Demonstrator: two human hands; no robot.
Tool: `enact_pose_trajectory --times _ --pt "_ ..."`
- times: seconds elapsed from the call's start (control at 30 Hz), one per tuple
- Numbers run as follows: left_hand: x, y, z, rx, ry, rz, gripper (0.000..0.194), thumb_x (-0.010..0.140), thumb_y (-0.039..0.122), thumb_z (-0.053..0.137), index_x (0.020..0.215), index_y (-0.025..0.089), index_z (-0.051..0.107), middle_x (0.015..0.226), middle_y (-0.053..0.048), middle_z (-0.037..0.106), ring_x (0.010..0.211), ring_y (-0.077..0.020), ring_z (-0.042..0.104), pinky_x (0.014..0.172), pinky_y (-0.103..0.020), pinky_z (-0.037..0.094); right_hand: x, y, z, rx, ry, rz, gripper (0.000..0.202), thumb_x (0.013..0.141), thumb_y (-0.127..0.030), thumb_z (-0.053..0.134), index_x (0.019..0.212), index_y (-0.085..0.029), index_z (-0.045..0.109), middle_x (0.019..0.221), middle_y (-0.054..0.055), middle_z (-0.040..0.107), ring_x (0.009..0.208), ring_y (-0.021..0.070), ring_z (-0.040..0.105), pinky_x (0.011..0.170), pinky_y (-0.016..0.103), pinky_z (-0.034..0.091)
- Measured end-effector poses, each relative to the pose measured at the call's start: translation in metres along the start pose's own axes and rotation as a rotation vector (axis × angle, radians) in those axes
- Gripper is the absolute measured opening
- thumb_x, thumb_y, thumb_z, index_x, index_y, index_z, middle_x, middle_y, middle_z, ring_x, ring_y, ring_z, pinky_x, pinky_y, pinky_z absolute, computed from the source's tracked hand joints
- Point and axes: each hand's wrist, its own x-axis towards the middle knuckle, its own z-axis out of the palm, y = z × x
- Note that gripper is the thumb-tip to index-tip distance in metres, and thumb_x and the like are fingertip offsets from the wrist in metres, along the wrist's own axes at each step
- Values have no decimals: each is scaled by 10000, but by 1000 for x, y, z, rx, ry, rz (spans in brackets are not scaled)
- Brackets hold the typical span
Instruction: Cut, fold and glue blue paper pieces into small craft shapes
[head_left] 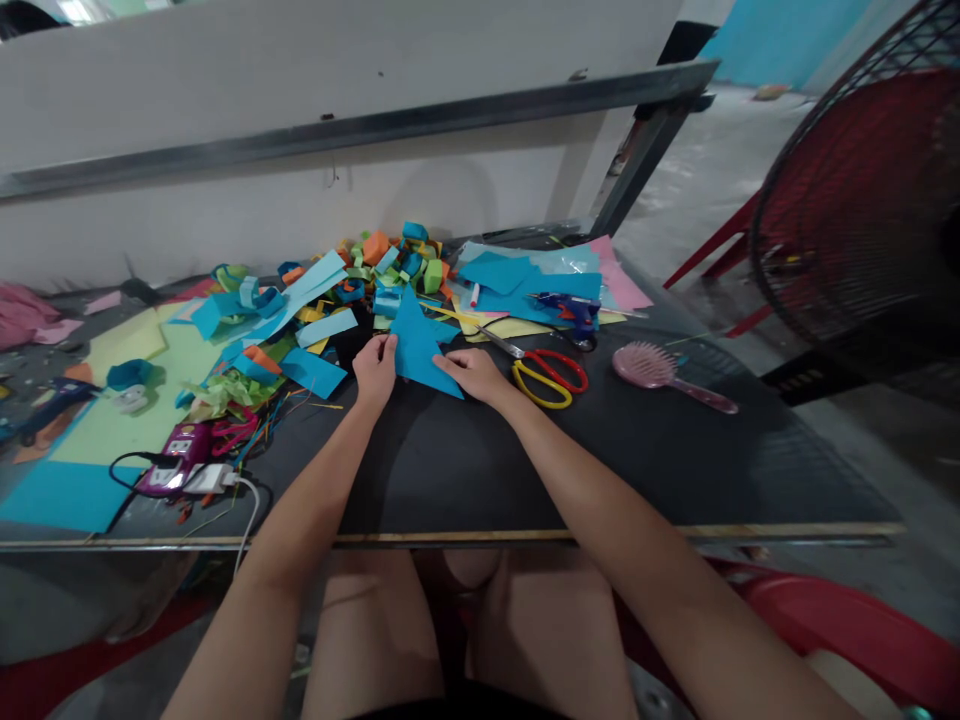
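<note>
Left grip (375,372) and right grip (478,374) both hold blue paper (418,345); scissors (527,356) lie on the tabletop (457,470), just right of the right grip.

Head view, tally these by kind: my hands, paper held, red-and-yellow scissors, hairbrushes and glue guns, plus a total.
Hands: 2 (left hand, right hand)
Held paper: 1
Scissors: 1
Hairbrush: 1
Glue guns: 2 (right one, left one)
Total: 7
</note>
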Motion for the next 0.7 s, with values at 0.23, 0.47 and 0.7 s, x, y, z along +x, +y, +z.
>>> enact_pose_trajectory --times 0.23,0.47,0.7 --pt "-4 9 -2 29 -39 23 354 893 494 487 836 192 662 603 0 539 551 -132 498 508 -231 397 0 0 -1 -11 -23 -32 553 845 -639 467 539 -198 330 532 -33 286 529 101 317 549 287 208" --pt "-3 12 -3 81 -40 63 309 892 440 507 816 183 663 610 -4 560 568 -130 505 530 -228 392 -1 -2 -4 7 -24 -40 614 819 -699 449 519 -207 237 517 -40 209 503 88 257 534 286 184" --pt "-1 4 0 1 -19 -19 327 885 463 508 831 181 664 618 -7 558 561 -133 503 502 -229 399 -3 -5 -7 22 -102 -18 621 820 -678 498 472 -201 305 429 -40 331 461 86 321 527 276 234"
